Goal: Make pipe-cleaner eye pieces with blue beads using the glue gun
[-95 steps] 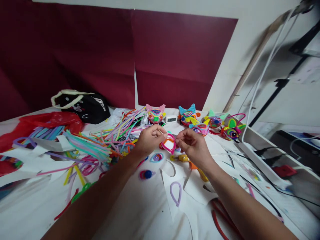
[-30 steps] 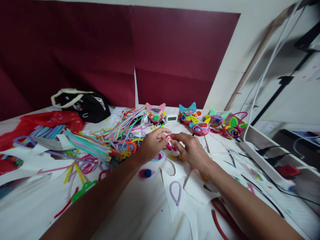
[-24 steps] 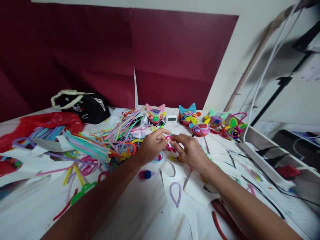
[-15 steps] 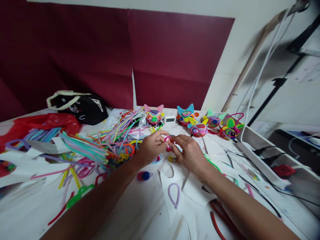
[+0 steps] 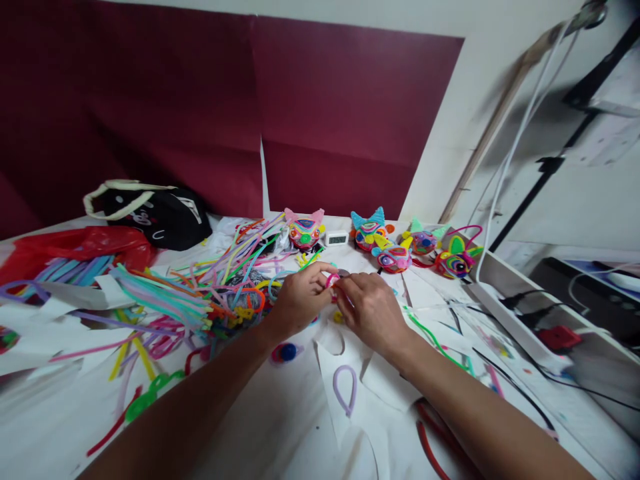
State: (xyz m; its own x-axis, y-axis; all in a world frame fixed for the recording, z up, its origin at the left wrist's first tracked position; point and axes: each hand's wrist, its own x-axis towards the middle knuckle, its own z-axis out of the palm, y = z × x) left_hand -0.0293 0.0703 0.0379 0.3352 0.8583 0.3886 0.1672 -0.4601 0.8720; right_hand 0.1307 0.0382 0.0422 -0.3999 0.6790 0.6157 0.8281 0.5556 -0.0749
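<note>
Closed fingertips of the left hand (image 5: 300, 299) and right hand (image 5: 371, 310) meet at a small pink piece (image 5: 331, 280), gripped by both just right of the picture's centre; the right fingers partly cover it. At the left edge, a red plastic bag (image 5: 85, 245) lies near a black bag (image 5: 159, 219) with a cream handle. Pastel fuzzy stems (image 5: 160, 298) spread across the left middle, with a green shape (image 5: 149, 398) in the lower left. Just below the left wrist sits a blue ball (image 5: 289, 352). Beyond the hands, a pink-eared head (image 5: 305, 233) stands beside a white digital display (image 5: 337, 238). A lilac loop (image 5: 345, 391) rests on white paper at lower centre. Farther right are a blue-eared head (image 5: 369, 232), red stems (image 5: 429, 440) in the lower right and a white power strip (image 5: 520, 329) near the right edge.
</note>
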